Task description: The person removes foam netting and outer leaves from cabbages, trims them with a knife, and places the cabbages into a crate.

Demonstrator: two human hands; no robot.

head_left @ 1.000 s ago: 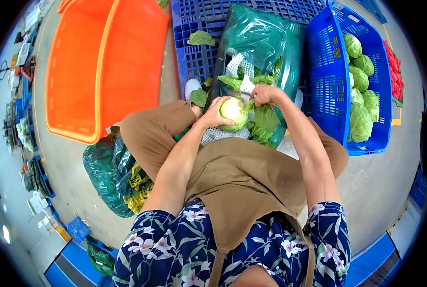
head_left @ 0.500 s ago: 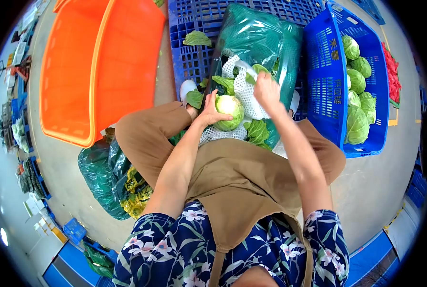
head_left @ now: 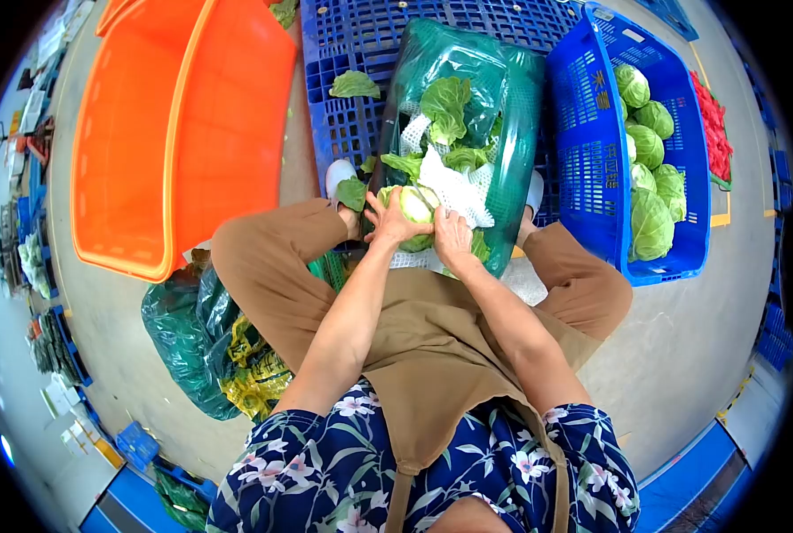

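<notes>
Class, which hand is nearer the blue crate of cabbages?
Right. The right hand is at the side of the held cabbage toward the blue crate, apart from it; the left hand is farther, on the opposite side.

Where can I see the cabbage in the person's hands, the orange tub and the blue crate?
Cabbage (head_left: 413,208): head view, on its pale upper part.
Orange tub (head_left: 230,133): head view, on its side wall.
Blue crate (head_left: 589,133): head view, on its lettered wall.

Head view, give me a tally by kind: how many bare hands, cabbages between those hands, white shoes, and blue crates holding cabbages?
Bare hands: 2 (left hand, right hand)
Cabbage between the hands: 1
White shoes: 2
Blue crate holding cabbages: 1
Total: 6
</notes>
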